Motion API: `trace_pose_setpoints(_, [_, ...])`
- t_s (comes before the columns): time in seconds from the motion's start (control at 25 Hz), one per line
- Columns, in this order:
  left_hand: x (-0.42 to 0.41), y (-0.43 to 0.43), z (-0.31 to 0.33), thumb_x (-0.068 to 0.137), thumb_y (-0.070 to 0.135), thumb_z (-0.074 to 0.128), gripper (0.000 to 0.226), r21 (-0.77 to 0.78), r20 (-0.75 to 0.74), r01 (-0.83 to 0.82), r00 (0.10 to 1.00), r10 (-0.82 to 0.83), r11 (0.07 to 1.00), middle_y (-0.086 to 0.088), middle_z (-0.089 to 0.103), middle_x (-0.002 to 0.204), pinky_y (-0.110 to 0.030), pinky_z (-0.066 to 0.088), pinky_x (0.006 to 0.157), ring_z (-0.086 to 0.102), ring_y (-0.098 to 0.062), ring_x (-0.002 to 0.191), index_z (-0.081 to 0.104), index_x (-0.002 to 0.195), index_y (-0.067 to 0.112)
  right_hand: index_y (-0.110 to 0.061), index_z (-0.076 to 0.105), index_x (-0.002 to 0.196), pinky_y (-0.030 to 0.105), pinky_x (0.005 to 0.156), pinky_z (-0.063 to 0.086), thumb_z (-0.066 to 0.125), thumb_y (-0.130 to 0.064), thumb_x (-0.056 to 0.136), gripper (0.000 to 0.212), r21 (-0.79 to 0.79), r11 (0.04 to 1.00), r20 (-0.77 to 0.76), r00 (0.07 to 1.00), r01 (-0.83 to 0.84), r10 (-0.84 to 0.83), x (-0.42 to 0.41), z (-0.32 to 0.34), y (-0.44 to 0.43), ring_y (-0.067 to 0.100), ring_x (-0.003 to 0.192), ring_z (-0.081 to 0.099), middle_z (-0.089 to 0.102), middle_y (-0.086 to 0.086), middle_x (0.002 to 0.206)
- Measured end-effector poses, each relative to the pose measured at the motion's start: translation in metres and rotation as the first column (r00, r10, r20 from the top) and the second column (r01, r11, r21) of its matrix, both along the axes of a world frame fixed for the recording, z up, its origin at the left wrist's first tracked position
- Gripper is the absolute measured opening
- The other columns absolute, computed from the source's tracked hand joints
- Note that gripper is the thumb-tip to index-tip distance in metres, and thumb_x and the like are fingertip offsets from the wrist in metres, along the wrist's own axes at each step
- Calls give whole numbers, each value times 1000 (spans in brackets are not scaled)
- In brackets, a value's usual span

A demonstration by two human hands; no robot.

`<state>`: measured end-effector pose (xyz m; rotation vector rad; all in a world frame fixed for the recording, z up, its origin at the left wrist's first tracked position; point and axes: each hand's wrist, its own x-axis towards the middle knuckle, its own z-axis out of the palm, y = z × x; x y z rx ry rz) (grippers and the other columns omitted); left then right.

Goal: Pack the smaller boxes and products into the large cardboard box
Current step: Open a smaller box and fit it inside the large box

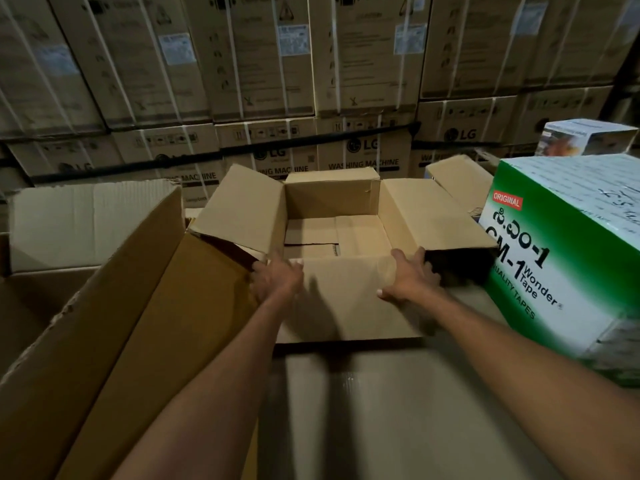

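left hand point(277, 280) and right hand point(410, 277) clamp their fingers on the near corners of the open brown carton point(332, 199), at 12 o'clock. it looks empty, so probably light; walls stiff, flaps floppy, so hold the corners. large cardboard box point(114, 299) at 9 o'clock, green tape box point(571, 258) at 3.

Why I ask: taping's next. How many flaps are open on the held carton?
4: left flap and right flap splay outward, far flap rises behind, near flap folds toward the person, between left hand and right hand gripping the carton.
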<state>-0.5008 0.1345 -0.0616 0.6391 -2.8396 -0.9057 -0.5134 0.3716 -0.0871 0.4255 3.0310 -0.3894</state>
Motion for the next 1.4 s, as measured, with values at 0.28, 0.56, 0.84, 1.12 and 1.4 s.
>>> trace_pose_setpoints(0.28, [-52, -20, -27, 102, 51, 49, 66, 224, -1, 29, 1000, -30, 974, -17, 31, 160, -48, 36, 111, 36, -43, 142, 27, 160, 28, -25, 40, 146, 45, 107, 47, 90, -48, 72, 92, -434, 894, -140, 971, 114, -191, -31, -9, 20, 37, 141, 37, 4, 10, 164])
trace_pose_setpoints(0.56, [-46, -5, -23, 97, 26, 64, 83, 339, -141, -193, 957, 252, 921, -18, 54, 140, -39, 43, 89, 55, -38, 125, 9, 156, 4, -10, 54, 133, 44, 99, 52, 92, -46, 68, 83, -962, 71, 162, 766, 262, -622, -53, -10, 39, 32, 113, 64, 65, 7, 122])
trace_pose_setpoints(0.84, [-51, -8, -16, 93, 43, 69, 74, 603, 38, -329, 922, 386, 727, -21, 52, 142, -41, 46, 91, 51, -38, 129, 40, 147, 0, -7, 67, 90, 30, 57, 48, 69, -8, 82, 8, -929, 195, 229, 905, 313, -360, -49, -11, 71, 22, 61, 54, 56, 9, 71])
trace_pose_setpoints(1.12, [-28, -27, -15, 100, 46, 58, 51, 414, -98, -83, 986, 135, 907, -18, 62, 126, -39, 47, 87, 58, -36, 117, 57, 129, 4, -8, 54, 75, 30, 54, 42, 58, -1, 88, 15, -959, 179, 161, 943, 219, -292, -16, -12, 67, 18, 57, 52, 48, 6, 67])
trace_pose_setpoints(1.4, [10, -29, 14, 105, 50, 42, 55, 413, -50, -136, 984, 171, 901, -13, 60, 113, -41, 49, 84, 57, -34, 100, 58, 124, 2, -8, 63, 110, 50, 83, 61, 61, -59, 95, 53, -902, 308, 106, 848, 301, -519, 26, -10, 67, 34, 86, 70, 70, 14, 97])
